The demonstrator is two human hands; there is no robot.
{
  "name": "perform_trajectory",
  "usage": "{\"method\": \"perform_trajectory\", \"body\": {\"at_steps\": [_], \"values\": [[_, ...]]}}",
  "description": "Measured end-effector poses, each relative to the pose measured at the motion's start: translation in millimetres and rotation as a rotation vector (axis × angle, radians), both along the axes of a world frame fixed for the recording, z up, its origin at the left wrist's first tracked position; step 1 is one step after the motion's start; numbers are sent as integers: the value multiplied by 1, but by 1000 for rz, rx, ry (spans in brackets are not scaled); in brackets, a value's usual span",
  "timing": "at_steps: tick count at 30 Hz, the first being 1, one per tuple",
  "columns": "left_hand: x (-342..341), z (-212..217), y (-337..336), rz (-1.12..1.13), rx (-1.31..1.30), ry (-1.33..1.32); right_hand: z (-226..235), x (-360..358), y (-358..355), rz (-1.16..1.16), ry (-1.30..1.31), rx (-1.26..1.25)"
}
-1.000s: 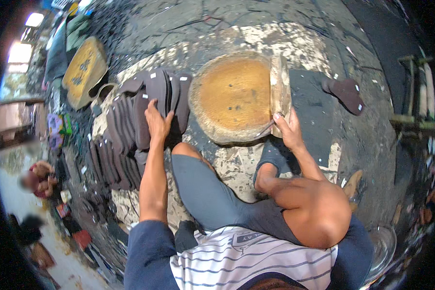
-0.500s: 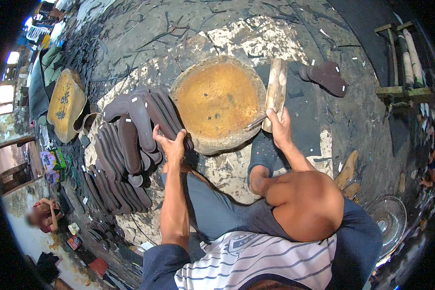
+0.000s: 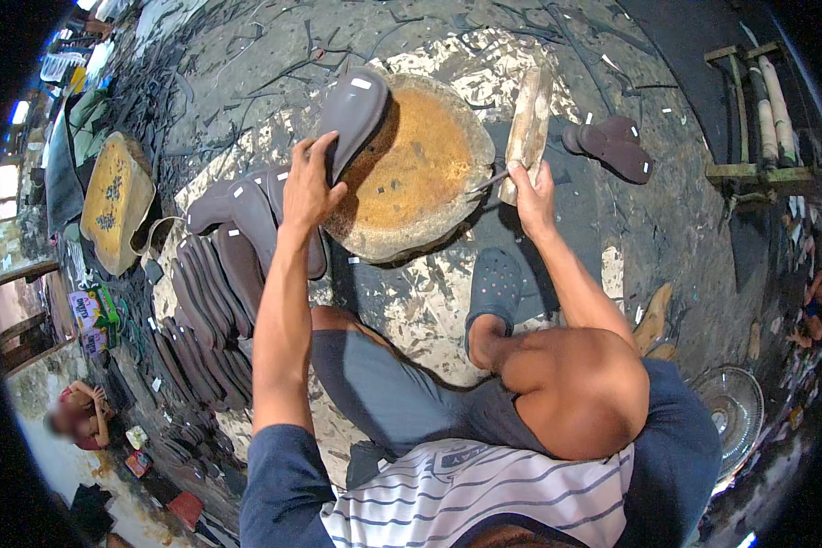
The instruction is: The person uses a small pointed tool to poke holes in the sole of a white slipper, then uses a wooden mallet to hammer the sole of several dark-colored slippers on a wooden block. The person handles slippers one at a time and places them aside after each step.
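Observation:
My left hand (image 3: 310, 187) grips a dark brown shoe sole (image 3: 356, 114) by its lower edge. The sole is tilted up over the left side of a round wooden block (image 3: 429, 151) with a worn yellow-brown top. My right hand (image 3: 532, 194) is closed on a pale, rough wooden stick (image 3: 530, 114) that points away from me, right of the block. A thin dark metal tool (image 3: 491, 182) pokes out leftward from the same hand; the rest of it is hidden. Beside my left forearm lie rows of stacked brown soles (image 3: 208, 279).
Two or so overlapping soles (image 3: 616, 148) lie right of the stick. A second yellow-topped block (image 3: 117, 205) stands at the left. A wooden frame (image 3: 763, 172) is at the far right, a fan (image 3: 726, 420) at the lower right. Another person (image 3: 82, 414) sits at the left. Scraps litter the floor.
My left hand has lifted a sole from the stack and carried it up and right over the block. My right hand, with stick and metal tool, has moved slightly farther away.

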State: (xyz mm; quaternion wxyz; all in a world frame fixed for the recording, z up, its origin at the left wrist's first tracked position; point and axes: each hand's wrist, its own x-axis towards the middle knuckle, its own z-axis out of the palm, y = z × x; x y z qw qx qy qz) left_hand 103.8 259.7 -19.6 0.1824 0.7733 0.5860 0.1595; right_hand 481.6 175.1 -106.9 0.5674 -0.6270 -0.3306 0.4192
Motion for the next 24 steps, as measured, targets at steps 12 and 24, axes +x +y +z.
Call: {"method": "perform_trajectory", "body": {"at_steps": [12,24], "values": [[22,-42,-28,-208,194,-30,53,0,-5,152,164,108],[123,-15,-113,-153,277,-198,61,-6,-30,442,-231,-74]]}}
